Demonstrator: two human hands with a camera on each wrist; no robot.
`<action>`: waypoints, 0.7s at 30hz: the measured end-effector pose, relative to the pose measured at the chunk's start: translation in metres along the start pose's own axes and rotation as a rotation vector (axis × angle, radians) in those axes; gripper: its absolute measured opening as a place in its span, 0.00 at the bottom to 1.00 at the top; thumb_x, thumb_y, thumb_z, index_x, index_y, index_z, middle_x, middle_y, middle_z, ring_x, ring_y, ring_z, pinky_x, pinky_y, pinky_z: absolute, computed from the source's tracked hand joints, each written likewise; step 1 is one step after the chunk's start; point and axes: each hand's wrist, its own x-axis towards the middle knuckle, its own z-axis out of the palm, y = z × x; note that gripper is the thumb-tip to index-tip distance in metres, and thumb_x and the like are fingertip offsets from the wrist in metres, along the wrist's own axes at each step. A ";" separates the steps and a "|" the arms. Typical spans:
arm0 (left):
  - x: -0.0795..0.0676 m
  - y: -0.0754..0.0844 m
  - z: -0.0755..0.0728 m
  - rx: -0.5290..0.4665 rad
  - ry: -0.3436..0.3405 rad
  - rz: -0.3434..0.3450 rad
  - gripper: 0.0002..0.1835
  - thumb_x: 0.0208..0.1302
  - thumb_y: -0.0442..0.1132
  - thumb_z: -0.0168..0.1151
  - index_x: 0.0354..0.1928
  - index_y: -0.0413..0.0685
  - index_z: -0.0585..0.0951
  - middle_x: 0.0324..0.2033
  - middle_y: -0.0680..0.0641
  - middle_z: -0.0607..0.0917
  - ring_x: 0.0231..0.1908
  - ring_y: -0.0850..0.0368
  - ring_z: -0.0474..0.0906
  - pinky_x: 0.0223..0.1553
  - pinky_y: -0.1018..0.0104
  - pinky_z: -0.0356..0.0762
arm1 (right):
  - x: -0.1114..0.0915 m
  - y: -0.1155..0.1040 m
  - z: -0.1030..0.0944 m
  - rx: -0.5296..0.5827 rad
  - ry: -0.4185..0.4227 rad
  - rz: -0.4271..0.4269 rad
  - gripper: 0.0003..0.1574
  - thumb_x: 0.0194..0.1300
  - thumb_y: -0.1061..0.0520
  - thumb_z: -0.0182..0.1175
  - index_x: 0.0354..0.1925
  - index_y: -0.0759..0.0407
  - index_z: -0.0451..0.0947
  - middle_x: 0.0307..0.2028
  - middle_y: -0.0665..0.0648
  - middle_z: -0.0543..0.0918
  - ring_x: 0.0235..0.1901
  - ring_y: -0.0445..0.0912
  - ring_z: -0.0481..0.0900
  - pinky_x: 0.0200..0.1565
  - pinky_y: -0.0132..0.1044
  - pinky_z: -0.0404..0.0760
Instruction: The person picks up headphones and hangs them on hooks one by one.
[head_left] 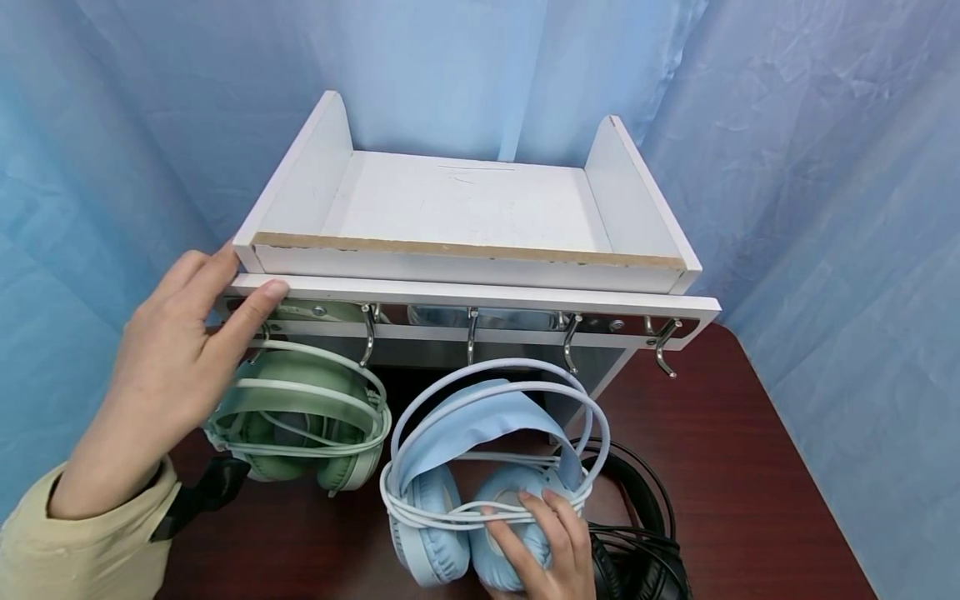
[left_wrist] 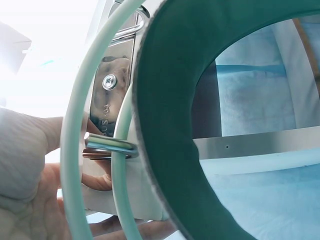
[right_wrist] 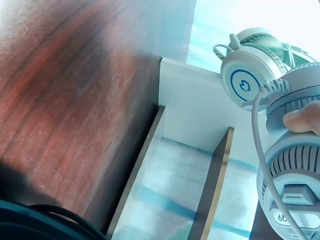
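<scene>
A white wooden shelf [head_left: 465, 204] has a metal strip with several hooks [head_left: 369, 333] along its front. My left hand [head_left: 168, 342] grips the shelf's left front corner, its thumb on the front board. Just below that hand, green headphones [head_left: 300, 379] hang from the leftmost hook, which passes under their outer band in the left wrist view. Light blue headphones [head_left: 480, 421], wrapped in their white cable, are held up in front of the middle hooks. My right hand [head_left: 551, 542] holds them by the right ear cup; the palm is out of view.
Black headphones [head_left: 656, 542] with a black cable lie on the dark red-brown table [head_left: 750, 467] at the right. The rightmost hook [head_left: 665, 350] sticks out bare. Blue curtains [head_left: 480, 67] hang behind the shelf. In the right wrist view, shelf boards [right_wrist: 217, 185] stand beside the table surface.
</scene>
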 end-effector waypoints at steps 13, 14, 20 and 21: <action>0.000 -0.001 0.000 -0.011 0.001 -0.008 0.25 0.69 0.51 0.49 0.65 0.53 0.68 0.42 0.40 0.72 0.30 0.51 0.62 0.26 0.60 0.55 | 0.000 0.002 -0.001 0.022 -0.076 0.026 0.23 0.62 0.39 0.53 0.44 0.52 0.82 0.42 0.67 0.78 0.44 0.59 0.70 0.57 0.41 0.59; 0.000 -0.001 0.000 -0.011 0.000 -0.008 0.25 0.69 0.51 0.49 0.65 0.53 0.68 0.42 0.40 0.72 0.30 0.51 0.63 0.26 0.60 0.55 | 0.000 0.002 0.000 0.021 -0.067 0.022 0.23 0.62 0.40 0.54 0.44 0.52 0.82 0.42 0.67 0.78 0.44 0.60 0.70 0.56 0.41 0.60; 0.000 0.000 0.000 -0.002 0.000 -0.003 0.25 0.69 0.51 0.49 0.65 0.53 0.67 0.42 0.40 0.72 0.29 0.52 0.62 0.27 0.60 0.55 | 0.001 0.005 0.004 -0.019 -0.037 0.015 0.21 0.61 0.41 0.53 0.42 0.51 0.83 0.41 0.65 0.79 0.42 0.59 0.71 0.43 0.47 0.64; 0.000 0.000 0.000 -0.003 -0.001 -0.003 0.25 0.69 0.51 0.49 0.65 0.53 0.67 0.42 0.40 0.72 0.29 0.52 0.62 0.26 0.60 0.55 | 0.001 0.004 0.004 -0.025 -0.044 0.024 0.21 0.62 0.41 0.53 0.42 0.51 0.82 0.41 0.65 0.79 0.42 0.58 0.71 0.42 0.47 0.63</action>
